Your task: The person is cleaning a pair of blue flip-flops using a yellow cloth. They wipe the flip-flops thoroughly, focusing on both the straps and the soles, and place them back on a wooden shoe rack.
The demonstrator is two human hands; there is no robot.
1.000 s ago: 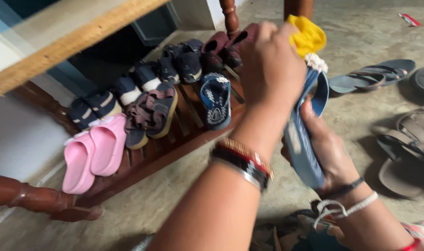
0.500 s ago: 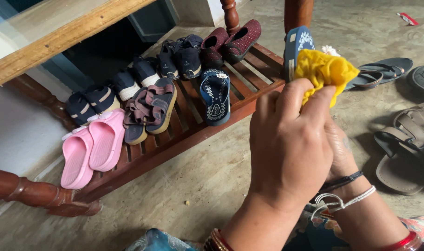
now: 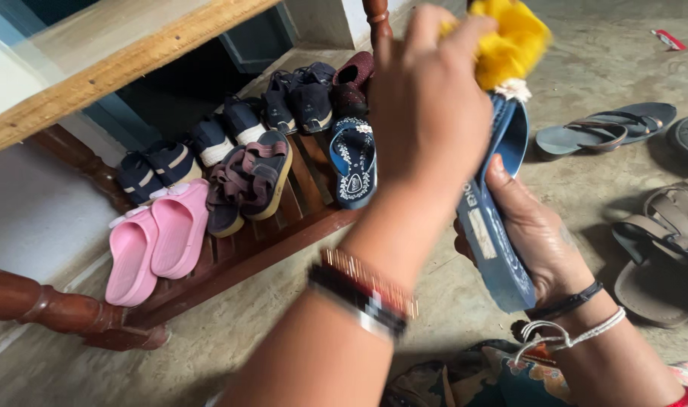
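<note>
A pale rectangular label (image 3: 480, 234), seemingly worn, sits on the blue sandal's sole (image 3: 495, 249).

Wooden slatted shoe rack (image 3: 284, 241): two pink moulded clogs (image 3: 157, 240); two brown strapped sandals (image 3: 247, 181); one blue patterned sandal (image 3: 352, 160), its match, a second blue patterned sandal (image 3: 495, 234), held off the rack; one yellow cloth (image 3: 513, 38). Floor: two grey flip-flops (image 3: 604, 130); two brown sandals (image 3: 660, 241).

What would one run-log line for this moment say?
left hand: yellow cloth | right hand: blue sandal | rack: shoes
</note>
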